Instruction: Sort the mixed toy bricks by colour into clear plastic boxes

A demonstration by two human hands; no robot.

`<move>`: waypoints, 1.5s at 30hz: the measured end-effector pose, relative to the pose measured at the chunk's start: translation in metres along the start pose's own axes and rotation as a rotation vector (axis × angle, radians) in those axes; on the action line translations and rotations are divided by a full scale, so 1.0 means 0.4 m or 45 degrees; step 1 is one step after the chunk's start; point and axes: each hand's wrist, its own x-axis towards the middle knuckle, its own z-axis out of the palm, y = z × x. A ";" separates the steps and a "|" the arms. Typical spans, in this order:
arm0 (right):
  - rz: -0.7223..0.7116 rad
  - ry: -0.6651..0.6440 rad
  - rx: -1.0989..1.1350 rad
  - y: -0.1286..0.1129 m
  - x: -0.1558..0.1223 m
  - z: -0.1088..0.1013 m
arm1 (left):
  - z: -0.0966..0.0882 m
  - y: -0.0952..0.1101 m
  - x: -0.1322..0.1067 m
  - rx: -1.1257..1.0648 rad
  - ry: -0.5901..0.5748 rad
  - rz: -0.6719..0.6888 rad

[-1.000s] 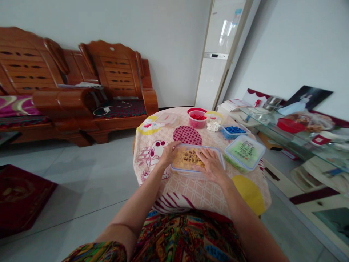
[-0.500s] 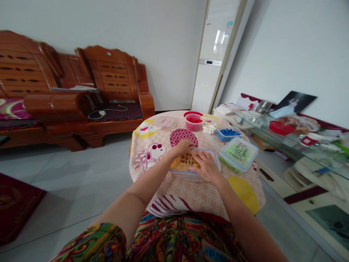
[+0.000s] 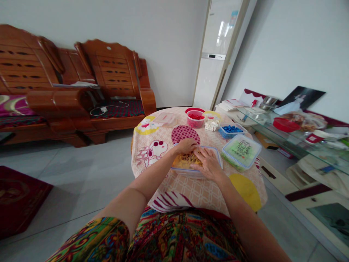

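Observation:
A clear plastic food container (image 3: 181,164) with a blue-edged lid and yellow contents sits on the round table in front of me. My left hand (image 3: 187,145) is curled over the far edge of its lid, fingertips partly hidden. Flat across the right part of the lid lies my right hand (image 3: 208,163), fingers stretched out. Right of it stands a second lidded container (image 3: 241,151) with green contents. Behind are an uncovered box of blue pieces (image 3: 231,131), a pile of white pieces (image 3: 211,124) and a round tub of red pieces (image 3: 195,119).
A patterned cloth (image 3: 196,193) covers the table. A loose clear lid (image 3: 165,119) lies at its far left. Beyond the right side is a cluttered glass-topped cabinet (image 3: 289,136). Wooden chairs (image 3: 114,80) stand at the back left, and a dark red box (image 3: 21,200) sits on the floor.
The view has shifted slightly. Both hands stay on the yellow-filled container in nearly the same pose, and the containers around it have not moved.

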 end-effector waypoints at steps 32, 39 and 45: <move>-0.245 -0.012 -0.083 -0.003 -0.017 -0.003 | -0.019 0.024 0.011 0.108 -0.126 0.023; -0.268 0.047 -0.211 -0.028 -0.031 0.011 | -0.018 0.024 0.017 0.089 -0.141 0.011; -0.294 0.108 -0.256 -0.026 -0.035 0.019 | -0.018 0.023 0.016 0.093 -0.139 -0.014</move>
